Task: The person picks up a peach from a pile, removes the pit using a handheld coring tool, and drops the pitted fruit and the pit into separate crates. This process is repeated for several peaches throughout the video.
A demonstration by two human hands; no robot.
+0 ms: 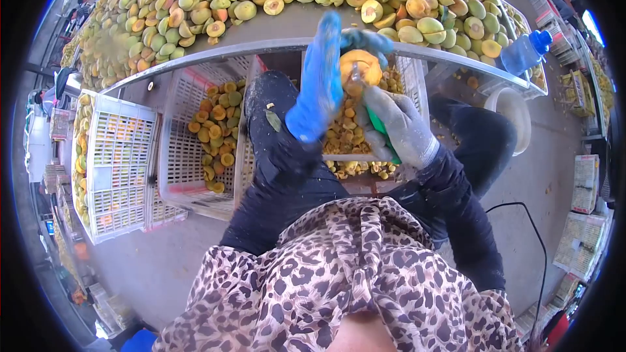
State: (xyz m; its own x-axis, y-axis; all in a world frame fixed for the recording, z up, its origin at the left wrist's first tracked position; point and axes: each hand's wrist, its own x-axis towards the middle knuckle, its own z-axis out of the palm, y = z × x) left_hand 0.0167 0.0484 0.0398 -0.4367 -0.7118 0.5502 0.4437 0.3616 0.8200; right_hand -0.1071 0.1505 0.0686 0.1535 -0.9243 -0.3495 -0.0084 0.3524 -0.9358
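Observation:
My left hand, in a blue glove, grips an orange fruit half from the left and above. In a grey glove, my right hand holds a green-handled tool whose tip is pressed into the fruit's centre. Both hands hover over a white crate of cut fruit pieces between my knees. A table piled with green and yellow fruit halves lies just beyond.
A second white crate with orange pieces stands to the left, an upturned crate beside it. A blue bottle rests on the table's right end. A white bucket and a black cable are on the right floor.

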